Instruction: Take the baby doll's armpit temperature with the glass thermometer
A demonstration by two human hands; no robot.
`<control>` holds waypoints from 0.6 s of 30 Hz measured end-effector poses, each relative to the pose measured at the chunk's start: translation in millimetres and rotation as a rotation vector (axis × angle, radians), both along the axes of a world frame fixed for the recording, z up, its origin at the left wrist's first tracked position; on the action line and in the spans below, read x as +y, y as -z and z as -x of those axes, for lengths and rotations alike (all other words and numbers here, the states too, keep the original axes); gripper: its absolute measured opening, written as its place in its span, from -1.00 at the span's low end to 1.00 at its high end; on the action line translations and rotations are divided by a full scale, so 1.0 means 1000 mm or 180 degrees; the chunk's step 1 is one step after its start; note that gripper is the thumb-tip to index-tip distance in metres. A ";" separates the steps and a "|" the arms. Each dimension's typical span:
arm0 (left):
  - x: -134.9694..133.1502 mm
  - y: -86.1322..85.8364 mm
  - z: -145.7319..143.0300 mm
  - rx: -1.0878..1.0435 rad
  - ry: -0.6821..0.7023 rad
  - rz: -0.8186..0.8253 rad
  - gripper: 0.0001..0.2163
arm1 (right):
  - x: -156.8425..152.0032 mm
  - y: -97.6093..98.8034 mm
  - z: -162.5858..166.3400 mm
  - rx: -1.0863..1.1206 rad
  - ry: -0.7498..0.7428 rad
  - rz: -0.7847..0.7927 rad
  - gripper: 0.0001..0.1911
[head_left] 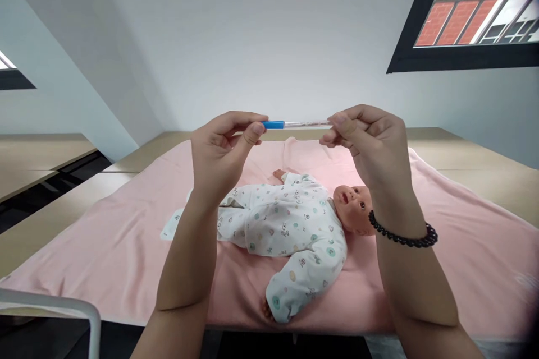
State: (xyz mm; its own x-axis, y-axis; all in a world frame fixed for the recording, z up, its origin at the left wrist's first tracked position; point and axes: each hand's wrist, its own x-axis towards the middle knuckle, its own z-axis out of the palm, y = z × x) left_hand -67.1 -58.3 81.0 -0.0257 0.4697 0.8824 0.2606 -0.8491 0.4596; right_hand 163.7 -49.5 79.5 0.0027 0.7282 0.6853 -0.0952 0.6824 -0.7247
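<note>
Between my two raised hands a glass thermometer (306, 123) is held level, its blue end (275, 125) on the left. My left hand (227, 143) pinches the blue end between thumb and fingers. The clear end sits in the closed fingertips of my right hand (366, 137), which wears a black beaded bracelet (404, 234) at the wrist. Below and beyond the hands, a baby doll (290, 221) in white patterned clothes lies on its back, head to the right. My right forearm hides part of its head, and my left forearm covers part of its legs.
A pink cloth (126, 247) is spread under the doll over a light wooden table (446, 148). A white metal rail (54, 302) stands at the near left. Behind rises a pale wall (269, 39) with a barred window (475, 11) at the upper right.
</note>
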 end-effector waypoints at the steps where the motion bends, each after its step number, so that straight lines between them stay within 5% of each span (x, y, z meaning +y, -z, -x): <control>1: 0.000 0.000 0.000 0.0046 -0.0054 0.0038 -0.89 | 0.000 0.000 0.001 -0.0006 0.0030 0.0019 -0.70; 7: -0.003 -0.002 -0.001 0.0343 -0.0374 0.0135 -0.56 | 0.001 0.002 0.002 -0.0090 0.0318 0.0032 -0.50; 13: 0.001 0.001 -0.001 0.0293 -0.0527 -0.0020 -0.89 | 0.001 0.002 0.003 -0.0123 0.0163 -0.0070 -0.72; 18: 0.009 0.003 0.005 0.0207 -0.0587 -0.0055 -0.90 | 0.006 0.004 0.002 -0.0181 0.0010 -0.0132 -0.75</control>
State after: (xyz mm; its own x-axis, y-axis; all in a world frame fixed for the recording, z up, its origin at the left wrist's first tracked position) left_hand -72.1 -49.7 77.8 -0.0527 0.4472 0.8929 0.4410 -0.7918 0.4226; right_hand 161.6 -43.6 76.0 -0.0350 0.6993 0.7139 -0.0524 0.7121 -0.7001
